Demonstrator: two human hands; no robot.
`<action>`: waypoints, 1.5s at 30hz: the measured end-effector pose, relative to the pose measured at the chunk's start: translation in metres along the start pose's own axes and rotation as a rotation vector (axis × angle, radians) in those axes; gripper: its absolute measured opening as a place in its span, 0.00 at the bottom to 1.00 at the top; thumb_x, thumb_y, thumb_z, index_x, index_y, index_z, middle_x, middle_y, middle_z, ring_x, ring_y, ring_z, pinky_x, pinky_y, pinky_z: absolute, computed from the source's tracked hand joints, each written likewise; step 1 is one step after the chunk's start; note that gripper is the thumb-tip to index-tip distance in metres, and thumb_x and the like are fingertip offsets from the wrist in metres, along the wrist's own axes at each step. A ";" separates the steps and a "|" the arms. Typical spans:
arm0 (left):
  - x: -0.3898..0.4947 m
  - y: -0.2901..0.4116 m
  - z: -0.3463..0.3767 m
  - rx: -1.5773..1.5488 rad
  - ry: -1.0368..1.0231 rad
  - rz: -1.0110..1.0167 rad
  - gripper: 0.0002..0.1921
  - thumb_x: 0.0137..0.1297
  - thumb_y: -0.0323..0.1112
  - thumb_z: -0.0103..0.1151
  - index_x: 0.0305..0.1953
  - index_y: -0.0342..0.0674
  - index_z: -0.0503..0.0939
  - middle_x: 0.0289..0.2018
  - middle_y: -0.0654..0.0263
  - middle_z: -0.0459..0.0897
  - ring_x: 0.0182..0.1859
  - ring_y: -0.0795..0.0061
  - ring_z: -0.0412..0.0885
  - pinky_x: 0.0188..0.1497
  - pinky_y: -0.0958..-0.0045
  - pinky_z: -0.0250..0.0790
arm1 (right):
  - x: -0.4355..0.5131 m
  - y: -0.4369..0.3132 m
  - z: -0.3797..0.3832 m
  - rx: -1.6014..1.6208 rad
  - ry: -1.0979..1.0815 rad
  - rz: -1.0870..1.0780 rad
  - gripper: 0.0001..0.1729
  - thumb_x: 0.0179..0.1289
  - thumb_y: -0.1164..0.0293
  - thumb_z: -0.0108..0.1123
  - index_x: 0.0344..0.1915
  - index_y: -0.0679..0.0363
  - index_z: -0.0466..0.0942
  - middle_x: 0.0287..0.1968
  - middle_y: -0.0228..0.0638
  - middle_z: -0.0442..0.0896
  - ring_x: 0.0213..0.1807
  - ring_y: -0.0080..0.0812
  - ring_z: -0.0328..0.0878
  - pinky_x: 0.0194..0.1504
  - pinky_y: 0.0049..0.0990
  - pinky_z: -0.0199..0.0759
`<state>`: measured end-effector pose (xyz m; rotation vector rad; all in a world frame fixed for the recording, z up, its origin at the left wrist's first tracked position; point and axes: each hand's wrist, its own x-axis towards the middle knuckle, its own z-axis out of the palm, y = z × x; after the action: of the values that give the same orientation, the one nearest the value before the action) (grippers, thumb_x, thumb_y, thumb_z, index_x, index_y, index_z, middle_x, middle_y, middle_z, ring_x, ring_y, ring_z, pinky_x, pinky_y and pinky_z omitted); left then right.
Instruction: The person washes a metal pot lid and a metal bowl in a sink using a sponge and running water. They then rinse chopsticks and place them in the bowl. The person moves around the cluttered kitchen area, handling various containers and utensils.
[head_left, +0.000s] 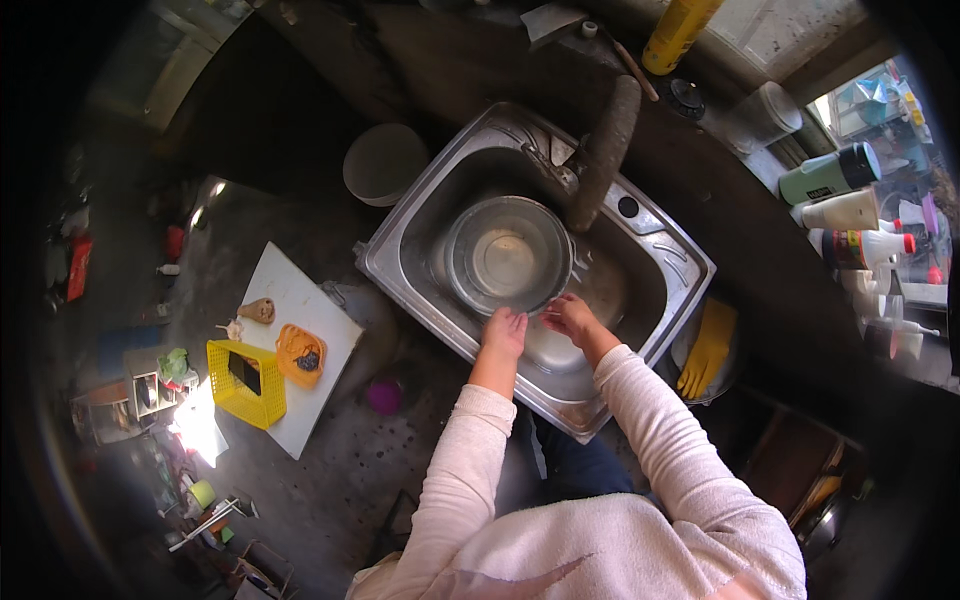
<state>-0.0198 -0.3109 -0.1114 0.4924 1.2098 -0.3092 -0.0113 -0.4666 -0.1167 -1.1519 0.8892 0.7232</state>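
Observation:
A round metal basin (504, 259) sits inside a stainless steel sink (439, 324), over its left and middle part. At the basin's near rim is my left hand (506, 331), palm turned up and fingers against the edge. Just right of it, my right hand (570, 318) has its fingers curled at the same rim, with a small pale thing between the fingertips that is too small to name. Shallow water seems to lie in the basin and in the sink. Above the sink's right part, a thick wrapped pipe or sleeve (606, 154) reaches over from the faucet (559, 171).
A white bucket (385, 161) stands left of the sink. Yellow rubber gloves (708, 349) hang over a basin at the right. A white board (300, 427) at the left holds a yellow plastic basket (247, 384) and an orange one (301, 352). Bottles and a green flask (825, 174) line the windowsill.

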 end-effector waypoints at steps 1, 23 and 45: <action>0.009 0.001 0.002 -0.002 0.022 0.006 0.17 0.68 0.30 0.47 0.55 0.28 0.63 0.57 0.45 0.67 0.60 0.52 0.69 0.61 0.56 0.69 | 0.005 0.000 0.002 0.015 -0.018 0.001 0.11 0.67 0.69 0.51 0.48 0.59 0.70 0.40 0.36 0.81 0.39 0.32 0.82 0.41 0.29 0.80; -0.070 0.069 0.045 0.404 -0.120 -0.291 0.09 0.58 0.21 0.43 0.40 0.23 0.63 0.45 0.33 0.73 0.40 0.33 0.81 0.39 0.62 0.85 | -0.079 -0.029 -0.004 -0.104 0.399 -0.209 0.24 0.60 0.74 0.46 0.55 0.72 0.66 0.42 0.50 0.80 0.24 0.41 0.83 0.22 0.29 0.82; -0.177 0.240 0.097 1.672 -0.132 0.962 0.25 0.57 0.27 0.46 0.60 0.36 0.68 0.35 0.43 0.83 0.22 0.49 0.82 0.30 0.57 0.78 | -0.191 -0.052 0.002 -0.960 1.020 -0.855 0.52 0.54 0.88 0.49 0.75 0.42 0.42 0.38 0.46 0.73 0.34 0.56 0.76 0.34 0.48 0.70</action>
<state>0.1158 -0.1617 0.1292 2.3276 0.2022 -0.4417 -0.0574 -0.4846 0.0744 -2.6501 0.7000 -0.2965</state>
